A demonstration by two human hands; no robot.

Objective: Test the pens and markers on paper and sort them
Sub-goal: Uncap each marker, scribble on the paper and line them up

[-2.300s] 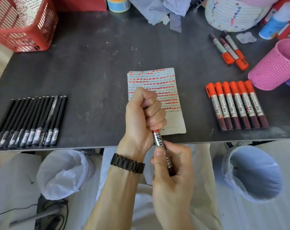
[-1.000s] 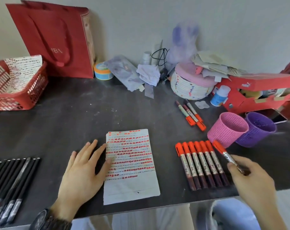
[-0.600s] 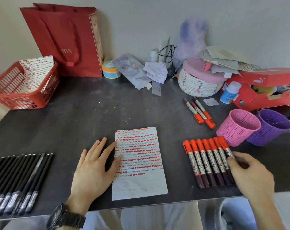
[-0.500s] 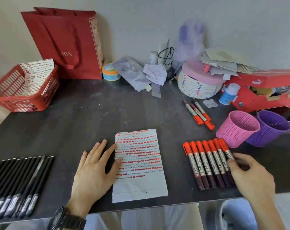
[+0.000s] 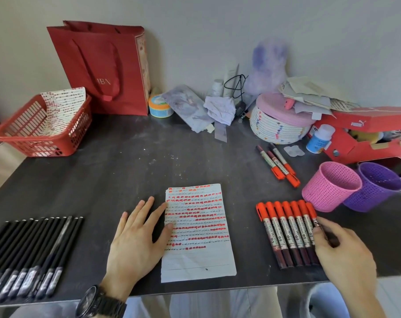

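Dark table (image 5: 194, 157) carries the scribbled paper (image 5: 198, 260) at centre, left hand (image 5: 135, 244) flat with fingers spread, thumb on its left edge. Orange-capped marker row (image 5: 284, 235) lies right of the paper; right hand (image 5: 341, 251) pinches the rightmost marker (image 5: 311, 211) at the row's end.

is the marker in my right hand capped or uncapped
Capped: the marker has its orange cap on; the right hand grips its dark end.
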